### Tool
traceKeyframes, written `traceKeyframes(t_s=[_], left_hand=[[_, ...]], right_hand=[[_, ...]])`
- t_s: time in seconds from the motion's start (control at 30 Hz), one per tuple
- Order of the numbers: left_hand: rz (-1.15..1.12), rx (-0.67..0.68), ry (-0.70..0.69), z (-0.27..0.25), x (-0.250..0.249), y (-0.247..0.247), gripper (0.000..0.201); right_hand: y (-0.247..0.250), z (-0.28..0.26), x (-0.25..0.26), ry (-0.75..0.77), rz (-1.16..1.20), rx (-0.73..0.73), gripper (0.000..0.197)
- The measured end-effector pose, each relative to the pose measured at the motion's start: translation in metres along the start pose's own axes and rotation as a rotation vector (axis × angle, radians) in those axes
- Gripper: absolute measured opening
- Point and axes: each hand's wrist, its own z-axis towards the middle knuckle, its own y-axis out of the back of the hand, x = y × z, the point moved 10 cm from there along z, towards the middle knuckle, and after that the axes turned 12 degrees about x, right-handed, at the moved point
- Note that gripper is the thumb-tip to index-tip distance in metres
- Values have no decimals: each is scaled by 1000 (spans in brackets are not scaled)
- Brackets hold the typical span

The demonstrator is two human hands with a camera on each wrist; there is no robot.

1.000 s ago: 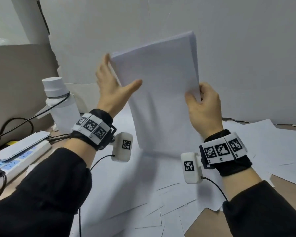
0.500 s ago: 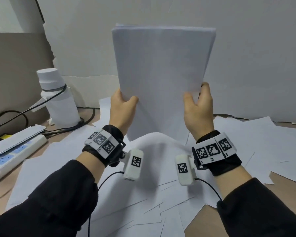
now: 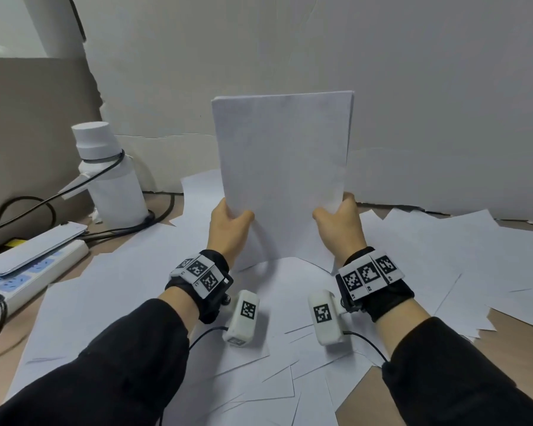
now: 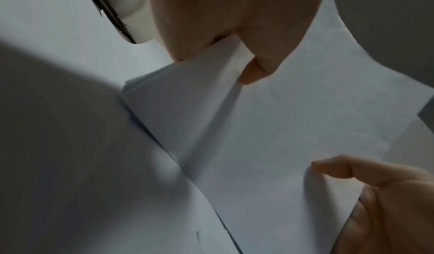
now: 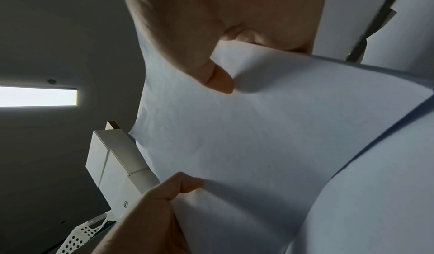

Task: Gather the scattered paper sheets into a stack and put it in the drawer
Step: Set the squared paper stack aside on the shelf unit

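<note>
The stack [image 3: 282, 167] stands upright between both hands, its bottom edge down on the loose sheets [image 3: 111, 290] that cover the desk [image 3: 505, 330]. Half a second ago it was held higher, its top edge near the top of the head view; now it has dropped and that edge sits much lower against the wall [image 3: 413, 87]. A second ago it was tilted, with the left hand flat against its side, so in that time it has been squared up and brought down. The left hand [image 3: 228, 232] grips the lower left edge, thumb in front, fingers curled behind; the left wrist view shows the thumb [image 4: 256, 72] pressing the paper into a crease. The right hand [image 3: 340, 229] pinches the lower right edge the same way, its thumb [image 5: 218, 79] on the face of the stack. This reads as tapping the bundle on the desk to even its edges. The top edge looks fairly flush, so the held bundle seems close to tidy. Yet many sheets still lie scattered on both sides and in front, so gathering is likely far from finished. No drawer shows in any view. A bottle [image 3: 111, 179] and a power strip [image 3: 28, 272] sit well to the left.
</note>
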Motion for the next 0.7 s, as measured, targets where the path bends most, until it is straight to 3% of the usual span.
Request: traceKeyframes(t_s=[0.17, 0.3, 0.43, 0.6, 0.7], left_hand=[[85, 11, -143, 3, -38, 5, 34], [-54, 48, -200, 3, -71, -2, 34], [-228, 82, -89, -1, -77, -26, 22], [-376, 297, 94, -31, -76, -94, 33], [-388, 319, 162, -52, -83, -122, 21]], right_hand=[[16, -6, 27, 89, -13, -40, 26], [50, -21, 40, 74, -15, -80, 24], [84, -54, 38, -3, 3, -97, 6], [149, -110, 75, 52, -358, -279, 11], [194, -148, 89, 35, -424, -362, 14]])
